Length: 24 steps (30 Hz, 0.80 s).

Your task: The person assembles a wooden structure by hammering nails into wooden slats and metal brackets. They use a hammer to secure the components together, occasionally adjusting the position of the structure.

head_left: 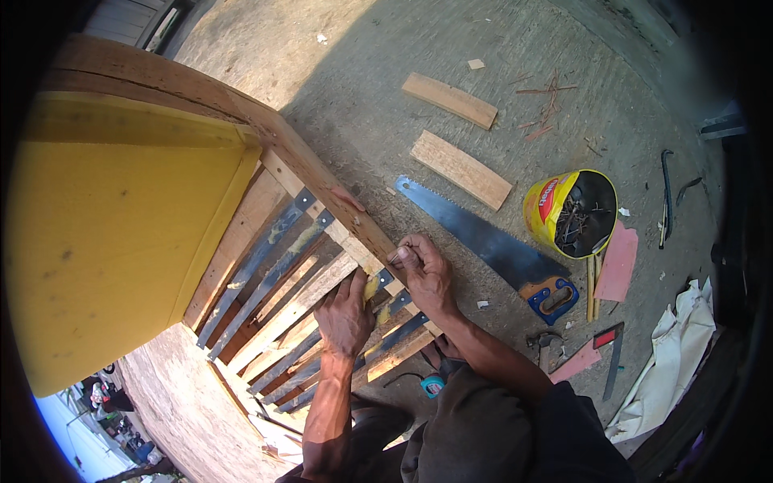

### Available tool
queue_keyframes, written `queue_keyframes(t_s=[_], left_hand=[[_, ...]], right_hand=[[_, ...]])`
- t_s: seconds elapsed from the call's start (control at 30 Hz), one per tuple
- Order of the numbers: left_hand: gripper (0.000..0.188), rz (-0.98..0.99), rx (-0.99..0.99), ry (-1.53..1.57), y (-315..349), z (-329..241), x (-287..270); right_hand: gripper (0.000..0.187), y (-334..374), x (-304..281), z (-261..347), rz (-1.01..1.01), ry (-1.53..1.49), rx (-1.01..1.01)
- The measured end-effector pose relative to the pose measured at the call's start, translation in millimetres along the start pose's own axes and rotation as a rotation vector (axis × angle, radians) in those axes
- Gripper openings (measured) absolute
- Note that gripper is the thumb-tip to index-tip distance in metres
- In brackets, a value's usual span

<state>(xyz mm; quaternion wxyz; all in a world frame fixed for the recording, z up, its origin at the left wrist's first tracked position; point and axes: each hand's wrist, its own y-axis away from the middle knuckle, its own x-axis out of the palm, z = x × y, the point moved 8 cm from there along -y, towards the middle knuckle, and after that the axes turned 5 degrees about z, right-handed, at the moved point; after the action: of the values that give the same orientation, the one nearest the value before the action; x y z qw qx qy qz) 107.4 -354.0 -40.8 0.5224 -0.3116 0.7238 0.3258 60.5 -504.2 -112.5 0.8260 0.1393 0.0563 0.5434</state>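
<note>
A wooden frame [310, 171] lies in front of me, with dark webbing straps [274, 231] fixed across it and wooden slats between them. My left hand [346, 316] is closed on the upper end of a pale wooden slat [304, 301], beside a strap end with a yellowish smear. Just right of it, at the frame's outer rail, my right hand [425, 274] has its thumb and fingers pinched together. Whatever lies between those fingertips is too small to make out. A yellow foam cushion [121, 241] rests over the frame's left part.
On the concrete to the right lie a handsaw [483, 229], two wood blocks [460, 167] [451, 98], a hammer [547, 344] and a try square [613, 354]. A yellow bucket [541, 211] of nails lies tipped near a pry bar [666, 197]. A tape measure [432, 386] is by my leg.
</note>
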Motion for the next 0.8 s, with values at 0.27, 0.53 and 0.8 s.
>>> queue_keyframes(t_s=[0.27,0.53,0.8], left_hand=[[0.056,-0.031,0.056,-0.041,0.4,-2.2,-7.0],[0.05,0.02,0.008,0.019,2.1,3.4,0.1],[0.055,-0.037,0.059,-0.077,3.6,1.6,-1.6]], right_hand=[[0.025,-0.2,1.0,-10.8,-0.023,-0.168,0.026],[0.039,12.5,-6.1,-32.3,0.072,-0.419,0.107],[0.036,243.2,-212.1,-61.7,-0.464,0.939,0.151]])
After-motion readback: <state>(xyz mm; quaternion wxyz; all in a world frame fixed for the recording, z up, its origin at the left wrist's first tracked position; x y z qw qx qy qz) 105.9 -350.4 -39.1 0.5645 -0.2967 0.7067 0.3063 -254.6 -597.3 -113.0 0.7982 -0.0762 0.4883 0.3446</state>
